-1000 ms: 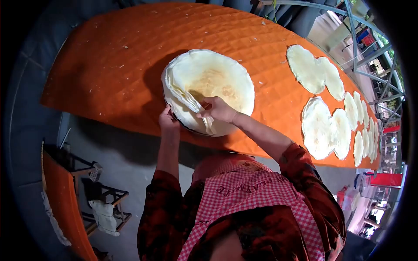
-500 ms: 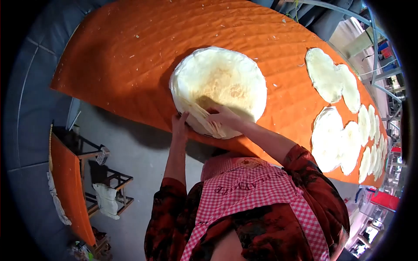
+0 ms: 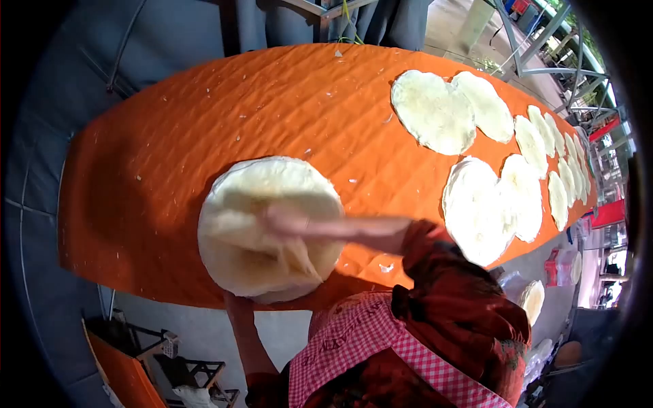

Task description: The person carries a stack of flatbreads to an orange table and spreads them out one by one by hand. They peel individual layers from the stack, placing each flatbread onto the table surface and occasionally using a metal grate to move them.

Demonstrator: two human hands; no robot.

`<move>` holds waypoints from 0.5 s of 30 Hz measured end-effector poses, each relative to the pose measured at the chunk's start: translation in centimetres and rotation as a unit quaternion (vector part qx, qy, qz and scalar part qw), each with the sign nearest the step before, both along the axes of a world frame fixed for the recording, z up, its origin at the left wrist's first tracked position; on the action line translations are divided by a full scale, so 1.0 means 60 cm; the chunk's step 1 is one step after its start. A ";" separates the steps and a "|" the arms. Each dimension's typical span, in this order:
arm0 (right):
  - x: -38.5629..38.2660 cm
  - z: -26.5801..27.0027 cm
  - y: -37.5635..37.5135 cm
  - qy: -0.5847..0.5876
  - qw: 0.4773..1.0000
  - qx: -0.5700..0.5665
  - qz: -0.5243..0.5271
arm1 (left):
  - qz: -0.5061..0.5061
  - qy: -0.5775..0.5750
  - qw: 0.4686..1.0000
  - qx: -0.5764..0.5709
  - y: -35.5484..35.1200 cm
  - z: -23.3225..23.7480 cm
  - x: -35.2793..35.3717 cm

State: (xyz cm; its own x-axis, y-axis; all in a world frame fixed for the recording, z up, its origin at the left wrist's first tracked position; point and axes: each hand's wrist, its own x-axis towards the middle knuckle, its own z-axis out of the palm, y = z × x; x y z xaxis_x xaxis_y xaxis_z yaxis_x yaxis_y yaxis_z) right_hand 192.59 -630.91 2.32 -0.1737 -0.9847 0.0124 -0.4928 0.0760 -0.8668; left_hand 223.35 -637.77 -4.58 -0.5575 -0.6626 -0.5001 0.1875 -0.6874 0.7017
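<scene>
Flatbread stack [image 3: 235,262] sits before me near the close edge of the orange-covered table [image 3: 170,136], left of the other pale rounds. My right hand [image 3: 284,221] reaches across from the right and is over the middle of the stack; it is motion-blurred, so I can't tell whether its fingers are apart or pinched on the top sheet. A thin loose flap [image 3: 298,257] stands up in folds just beside that hand, toward the close side, its pointed end lying near the stack's right rim. My left hand [image 3: 236,298] is at the close rim, mostly hidden by the stack, and I cannot make out whether it is clamped on anything. The two hands are apart from each other. Off to my right, two overlapping rounds [image 3: 432,112] lie toward the far side, with a brighter overlapping group [image 3: 476,211] closer in and a cluster of smaller-looking rounds [image 3: 568,173] beyond them. White crumbs are scattered over the orange cover. Below, I see the pink checked apron [image 3: 360,340] and a dark red patterned sleeve [image 3: 456,279] on the right arm.
</scene>
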 end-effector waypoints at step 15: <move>-0.623 0.217 0.100 0.455 0.715 -0.101 -0.520 | 0.003 -0.029 0.999 -0.014 -0.007 0.008 -0.001</move>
State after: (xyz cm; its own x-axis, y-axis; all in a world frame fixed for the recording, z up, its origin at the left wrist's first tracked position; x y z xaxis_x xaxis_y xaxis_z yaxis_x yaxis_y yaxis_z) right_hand 155.23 -624.92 15.35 -0.6408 -0.2901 0.7108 -0.6278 0.7309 -0.2676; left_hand 223.29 -638.21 -4.11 -0.5234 -0.6807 -0.5126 0.1497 -0.6656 0.7311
